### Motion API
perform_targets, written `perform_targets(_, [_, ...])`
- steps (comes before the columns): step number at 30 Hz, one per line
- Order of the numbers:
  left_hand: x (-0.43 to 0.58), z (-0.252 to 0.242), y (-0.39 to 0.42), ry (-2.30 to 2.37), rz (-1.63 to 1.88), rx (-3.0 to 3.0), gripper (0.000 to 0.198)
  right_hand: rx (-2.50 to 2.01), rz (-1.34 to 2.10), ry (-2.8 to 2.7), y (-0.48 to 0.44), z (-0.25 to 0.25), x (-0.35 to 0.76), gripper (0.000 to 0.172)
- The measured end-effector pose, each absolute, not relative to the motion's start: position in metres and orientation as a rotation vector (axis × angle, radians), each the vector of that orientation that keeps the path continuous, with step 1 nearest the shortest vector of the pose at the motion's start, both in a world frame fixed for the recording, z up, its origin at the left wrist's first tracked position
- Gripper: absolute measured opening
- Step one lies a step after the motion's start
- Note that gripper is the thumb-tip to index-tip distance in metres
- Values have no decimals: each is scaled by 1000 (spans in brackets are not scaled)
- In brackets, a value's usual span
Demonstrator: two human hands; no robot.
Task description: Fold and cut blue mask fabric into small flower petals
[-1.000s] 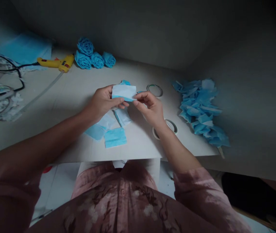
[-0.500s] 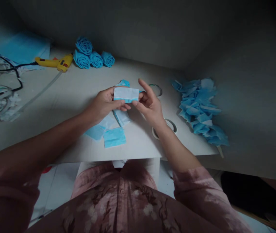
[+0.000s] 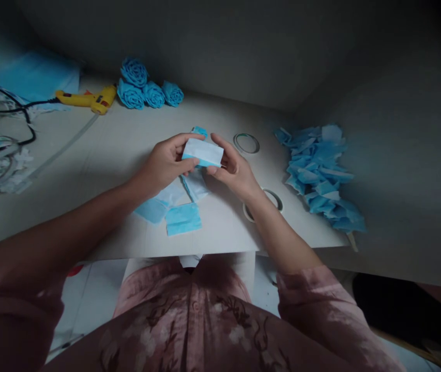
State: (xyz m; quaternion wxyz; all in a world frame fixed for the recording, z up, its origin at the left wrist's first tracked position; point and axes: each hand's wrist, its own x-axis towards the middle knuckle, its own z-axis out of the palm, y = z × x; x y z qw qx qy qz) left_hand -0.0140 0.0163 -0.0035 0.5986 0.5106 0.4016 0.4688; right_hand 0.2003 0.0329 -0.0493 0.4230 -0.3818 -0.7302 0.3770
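Note:
Between my hands, above the table, is a small folded piece of blue-and-white fabric (image 3: 203, 151), white side mostly up with a blue strip along its near edge. My left hand (image 3: 168, 157) grips its left end, thumb on the near edge. My right hand (image 3: 236, 170) holds the right end between thumb and fingers. Beneath them lie loose fabric pieces: a blue rectangle (image 3: 183, 219), a paler sheet (image 3: 152, 210) and a white piece with a blue edge (image 3: 195, 187). A small blue patterned piece (image 3: 199, 132) shows just beyond my left fingers.
A yellow glue gun (image 3: 88, 99) with a black cord lies at the back left, beside several blue fabric roses (image 3: 142, 88). Two tape rings, one thin (image 3: 246, 143) and one thicker (image 3: 274, 199), lie at right. Crumpled blue fabric (image 3: 321, 175) lines the right edge; blue sheets (image 3: 36, 77) lie far left.
The folded fabric has tilted, its right end now lower. My right hand has moved slightly left and its raised index finger has come down to the piece.

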Motion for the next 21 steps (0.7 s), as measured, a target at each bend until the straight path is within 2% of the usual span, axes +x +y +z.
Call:
perform_targets(5, [-12,-1,15,919,1133,1225,53,-940,1144,-1733,32,-50,198,80])
perform_targets(9, [-12,-2,15,836,1171,1128,58,-913,1180,-1667,32,-49,198,77])
perform_targets(11, [-10,-6,15,804,1129,1089,47,-920,1150,-1650,32,-49,197,78])
perform_targets(14, [-8,-13,12,860,1002,1110,16,-924,1088,-1666,32,-52,196,82])
perform_targets(18, [-7,-18,12,1013,979,1105,31,-933,1024,-1754,32,-56,194,80])
perform_targets(21, [-9,-13,15,1035,987,1023,28,-939,892,-1833,32,-51,200,74])
